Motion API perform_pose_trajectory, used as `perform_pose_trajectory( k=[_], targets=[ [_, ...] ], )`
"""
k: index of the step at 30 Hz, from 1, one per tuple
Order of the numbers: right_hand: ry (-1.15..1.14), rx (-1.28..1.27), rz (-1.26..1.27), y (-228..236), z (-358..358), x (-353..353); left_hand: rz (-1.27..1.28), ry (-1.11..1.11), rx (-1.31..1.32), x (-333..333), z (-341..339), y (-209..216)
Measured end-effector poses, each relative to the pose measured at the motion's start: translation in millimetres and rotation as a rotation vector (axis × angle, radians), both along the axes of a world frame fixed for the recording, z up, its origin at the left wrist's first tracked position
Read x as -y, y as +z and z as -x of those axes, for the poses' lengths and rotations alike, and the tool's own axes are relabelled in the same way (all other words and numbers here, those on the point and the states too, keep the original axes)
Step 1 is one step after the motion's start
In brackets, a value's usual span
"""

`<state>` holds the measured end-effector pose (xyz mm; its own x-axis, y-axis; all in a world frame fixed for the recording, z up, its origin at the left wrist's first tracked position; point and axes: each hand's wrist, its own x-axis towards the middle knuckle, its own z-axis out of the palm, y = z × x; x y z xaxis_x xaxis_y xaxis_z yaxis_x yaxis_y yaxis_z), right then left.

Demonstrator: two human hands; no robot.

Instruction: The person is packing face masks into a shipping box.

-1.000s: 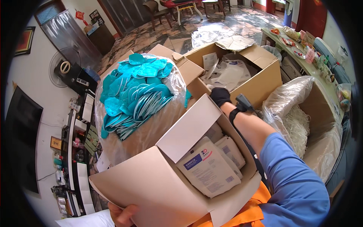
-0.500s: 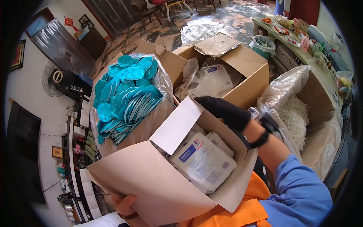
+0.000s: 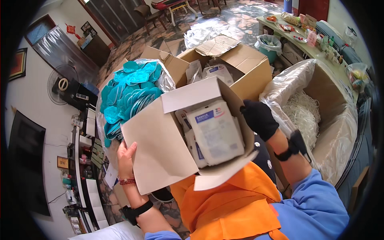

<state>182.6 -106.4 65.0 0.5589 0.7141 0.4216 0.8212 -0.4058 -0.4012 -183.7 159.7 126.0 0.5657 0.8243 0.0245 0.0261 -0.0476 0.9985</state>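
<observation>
1. Pale box (image 3: pixel 160 150): top flaps spread, mouth tipped up toward the wearer, just beyond the orange apron (image 3: pixel 230 208) and between the two hands.
2. White packets (image 3: pixel 219 136) inside it, printed in blue; the front one overlaps others at its left.
3. Left hand (image 3: pixel 126 157): bare, closed on the edge of the left flap, thumb against the near face. The other fingers are mostly behind the cardboard; cannot tell how far they curl.
4. Right hand (image 3: pixel 260 120): black glove, at the box's right rim. Fingers bent inward, partly closed; cannot tell whether they grip the rim or merely lie against it.
5. Left and beyond: teal masks (image 3: pixel 136 88) heaped in clear plastic (some stacked edge to edge, like slices), partly covered by the pale box.
6. Straight beyond: brown box (image 3: pixel 254 78), open, more blue-printed packets within.
7. Right: lined box (image 3: pixel 338 100), clear plastic over its near side, white strands (image 3: pixel 302 114) tangled inside.
8. Farther off: bin (image 3: pixel 270 53) beside the counter (image 3: pixel 314 53); white pile (image 3: pixel 208 34) on the patterned floor (image 3: pixel 172 37).
</observation>
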Motion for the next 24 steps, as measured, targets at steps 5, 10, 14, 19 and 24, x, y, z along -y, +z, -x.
perform_pose_trajectory(
  k=[5, 10, 14, 19, 24],
  targets=[
    [0.083, -0.089, 0.051, 15, 2, -6, -0.134, 0.19, -0.41, -2, 31, -22],
    [0.011, -0.253, -0.113, -5, 34, -8, -1.074, 0.269, -1.031, 30, 44, -23],
    [-0.006, -0.22, -0.173, -54, 47, -16, -0.86, 0.302, -0.548, 101, -52, 11],
    [0.022, -0.201, -0.093, -49, 53, -8, -0.493, -0.09, -0.566, 131, -104, -58],
    [-0.057, -0.279, -0.048, -16, 71, -2, -0.76, 0.158, -0.51, 128, -119, -98]
  ],
)
